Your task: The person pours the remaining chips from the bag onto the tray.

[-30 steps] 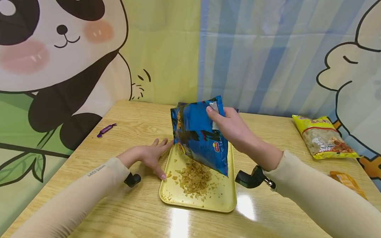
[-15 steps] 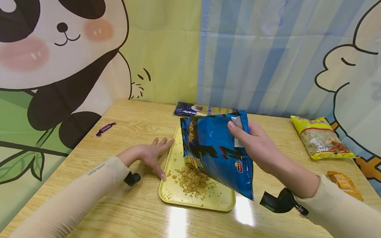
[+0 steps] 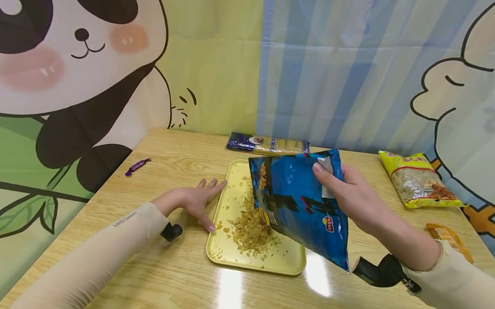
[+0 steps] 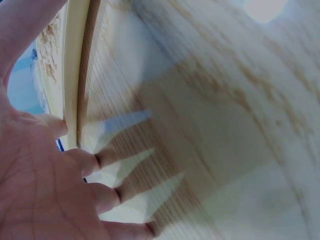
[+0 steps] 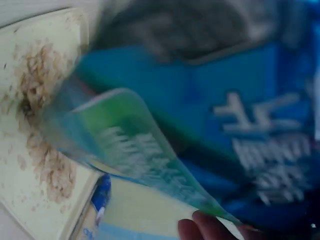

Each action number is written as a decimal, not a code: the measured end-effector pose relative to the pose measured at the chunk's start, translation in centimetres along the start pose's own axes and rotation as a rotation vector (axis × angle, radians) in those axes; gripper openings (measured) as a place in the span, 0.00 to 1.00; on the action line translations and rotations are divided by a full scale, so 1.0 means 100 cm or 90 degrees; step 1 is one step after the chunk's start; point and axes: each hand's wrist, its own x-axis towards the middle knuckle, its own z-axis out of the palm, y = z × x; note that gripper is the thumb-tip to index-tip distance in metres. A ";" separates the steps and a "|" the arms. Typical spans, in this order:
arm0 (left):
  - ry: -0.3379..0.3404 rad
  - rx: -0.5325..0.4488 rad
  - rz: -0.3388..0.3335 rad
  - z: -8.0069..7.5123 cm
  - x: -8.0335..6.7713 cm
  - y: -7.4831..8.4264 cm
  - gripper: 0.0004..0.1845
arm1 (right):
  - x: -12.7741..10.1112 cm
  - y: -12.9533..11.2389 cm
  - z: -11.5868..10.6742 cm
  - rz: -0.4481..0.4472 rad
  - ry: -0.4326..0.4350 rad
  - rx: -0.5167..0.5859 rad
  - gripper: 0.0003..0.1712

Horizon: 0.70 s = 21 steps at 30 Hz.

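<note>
Head view: your right hand (image 3: 349, 196) pinches the blue snack bag (image 3: 299, 207) by its upper corner, tilted mouth-down over the yellow tray's (image 3: 284, 264) right side, above the flake pile (image 3: 252, 228). Judge it light, crinkly and slick, its contents brittle; take the stiffer seam edge, not the belly. Your left hand (image 3: 195, 200) lies flat, fingers spread, on the worktop (image 3: 163, 280) against the tray's left rim.

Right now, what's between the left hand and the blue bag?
In the head view, the yellow tray with its pile of flakes lies between the left hand and the blue bag.
</note>
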 end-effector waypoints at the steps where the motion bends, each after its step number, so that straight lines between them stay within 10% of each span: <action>1: 0.000 -0.001 0.000 0.000 0.000 0.000 0.74 | 0.002 0.001 -0.001 0.005 -0.003 0.003 0.29; 21: -0.007 -0.001 0.005 0.000 0.002 -0.002 0.75 | 0.055 -0.004 -0.013 0.097 0.087 0.013 0.29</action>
